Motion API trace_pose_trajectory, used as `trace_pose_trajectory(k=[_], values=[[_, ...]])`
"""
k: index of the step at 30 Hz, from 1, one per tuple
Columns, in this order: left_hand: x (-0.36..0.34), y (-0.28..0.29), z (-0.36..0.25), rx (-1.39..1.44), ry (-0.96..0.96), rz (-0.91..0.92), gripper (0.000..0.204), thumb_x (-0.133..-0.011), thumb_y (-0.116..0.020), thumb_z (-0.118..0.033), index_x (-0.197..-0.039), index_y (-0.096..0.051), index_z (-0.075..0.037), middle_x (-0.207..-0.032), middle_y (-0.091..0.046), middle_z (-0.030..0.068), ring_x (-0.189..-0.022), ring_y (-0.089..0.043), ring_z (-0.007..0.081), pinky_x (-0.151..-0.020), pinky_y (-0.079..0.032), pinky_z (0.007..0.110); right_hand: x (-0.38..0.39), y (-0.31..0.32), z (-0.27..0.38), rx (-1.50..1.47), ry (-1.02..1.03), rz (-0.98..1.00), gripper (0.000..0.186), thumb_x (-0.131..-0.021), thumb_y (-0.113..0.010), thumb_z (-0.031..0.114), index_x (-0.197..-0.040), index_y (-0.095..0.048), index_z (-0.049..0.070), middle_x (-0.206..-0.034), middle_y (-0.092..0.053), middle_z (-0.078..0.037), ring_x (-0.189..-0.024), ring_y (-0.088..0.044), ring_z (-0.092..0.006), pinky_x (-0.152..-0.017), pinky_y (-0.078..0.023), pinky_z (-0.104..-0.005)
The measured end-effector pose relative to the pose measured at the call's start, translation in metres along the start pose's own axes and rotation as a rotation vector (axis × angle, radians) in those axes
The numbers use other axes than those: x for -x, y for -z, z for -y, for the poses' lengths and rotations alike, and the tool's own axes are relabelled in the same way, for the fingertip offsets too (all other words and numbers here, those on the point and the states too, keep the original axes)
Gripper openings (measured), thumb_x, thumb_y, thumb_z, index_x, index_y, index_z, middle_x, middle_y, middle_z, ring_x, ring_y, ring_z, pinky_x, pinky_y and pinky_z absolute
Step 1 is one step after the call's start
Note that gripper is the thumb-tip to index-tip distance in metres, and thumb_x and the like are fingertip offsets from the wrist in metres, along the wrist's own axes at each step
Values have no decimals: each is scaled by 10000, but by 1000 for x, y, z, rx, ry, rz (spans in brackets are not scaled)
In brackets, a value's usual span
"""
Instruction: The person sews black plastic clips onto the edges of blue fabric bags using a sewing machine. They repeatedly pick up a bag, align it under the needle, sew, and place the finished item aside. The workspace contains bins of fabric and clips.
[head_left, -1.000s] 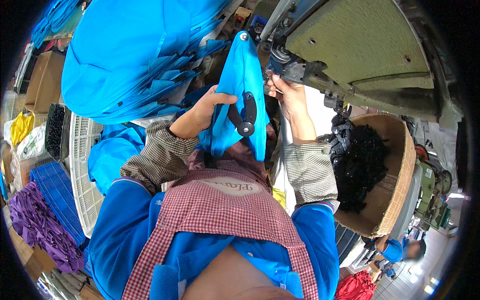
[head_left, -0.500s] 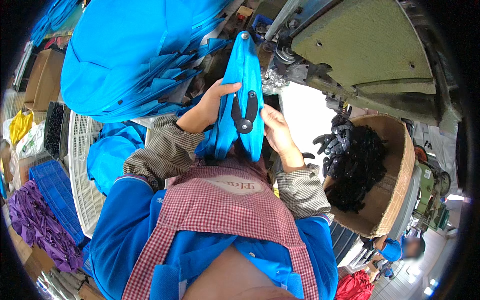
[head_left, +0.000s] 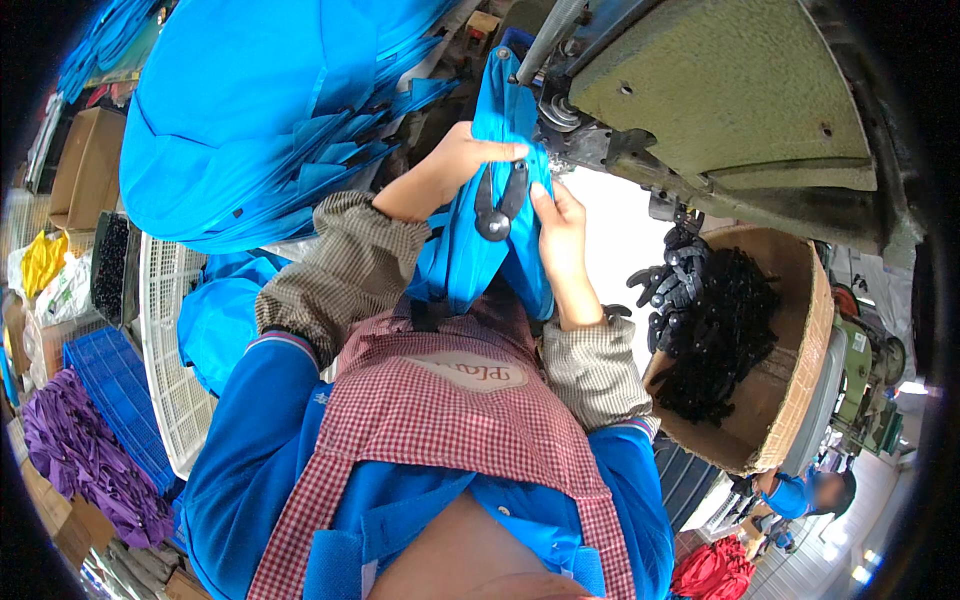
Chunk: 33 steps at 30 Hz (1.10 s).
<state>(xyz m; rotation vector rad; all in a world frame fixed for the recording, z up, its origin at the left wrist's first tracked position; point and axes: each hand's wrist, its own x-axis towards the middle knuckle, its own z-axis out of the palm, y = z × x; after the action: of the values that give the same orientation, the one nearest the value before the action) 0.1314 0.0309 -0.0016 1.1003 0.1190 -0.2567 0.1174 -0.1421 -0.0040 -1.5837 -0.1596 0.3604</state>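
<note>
A bright blue folded fabric piece (head_left: 465,265) hangs between my hands in front of the apron, its far end under the edge of the green machine. A curved black plastic strap-like part (head_left: 494,226) with a round joint is fixed on it. My left hand (head_left: 465,165) grips the fabric from the left, thumb laid across the top by the black part's upper end. On the other side my right hand (head_left: 562,225) pinches the right edge, thumb up; its other fingers are partly hidden. A round metal stud (head_left: 503,54) shows at the fabric's far tip.
The green metal machine (head_left: 740,100) looms at the upper right. Below it, a cardboard box (head_left: 800,370) holds many black plastic parts (head_left: 715,330). A pile of blue fabric pieces (head_left: 240,120) lies at the upper left, above a white plastic basket (head_left: 170,350). Another person (head_left: 795,495) is far right.
Both hands have moved the fabric piece away from me, its tip now at the machine. My left hand has slid farther across its top; my right thumb now lies on its edge.
</note>
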Motion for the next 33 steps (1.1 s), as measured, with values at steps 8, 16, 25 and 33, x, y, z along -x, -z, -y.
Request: trace_pose_trajectory(k=[8,16,25,33], values=[[-5,2,2,108,126,-69,221,-771,-651,-144,-952,-630,-20,-860,-648,69,-737,-622,142,-678,-499,269,-10,7,1,374,56,-12,237,-882,-518,182,-984,-570,-25,-898,-629,-134,-758,-596,-188,-724,-443,-272],[-1,-9,4,202,129,-119,195,-794,-638,-175,-920,-639,-27,-845,-657,59,-726,-628,136,-684,-504,271,7,-6,9,182,35,-92,283,-867,-582,190,-640,-543,25,-517,-497,12,-442,-449,-52,-422,-355,-196],[35,-10,36,22,-197,-279,407,-774,-680,-205,-1085,-514,-1,-964,-589,65,-875,-551,111,-779,-451,264,-13,4,28,142,-176,18,359,-848,-597,204,-548,-505,28,-454,-499,-32,-367,-461,-101,-355,-340,-253],[26,-9,38,-30,-228,-174,289,-867,-523,-121,-1130,-492,-6,-990,-564,21,-913,-507,96,-825,-400,252,-55,53,-50,837,289,-343,328,-847,-547,293,-684,-628,19,-530,-548,-154,-528,-590,-269,-508,-430,-378]])
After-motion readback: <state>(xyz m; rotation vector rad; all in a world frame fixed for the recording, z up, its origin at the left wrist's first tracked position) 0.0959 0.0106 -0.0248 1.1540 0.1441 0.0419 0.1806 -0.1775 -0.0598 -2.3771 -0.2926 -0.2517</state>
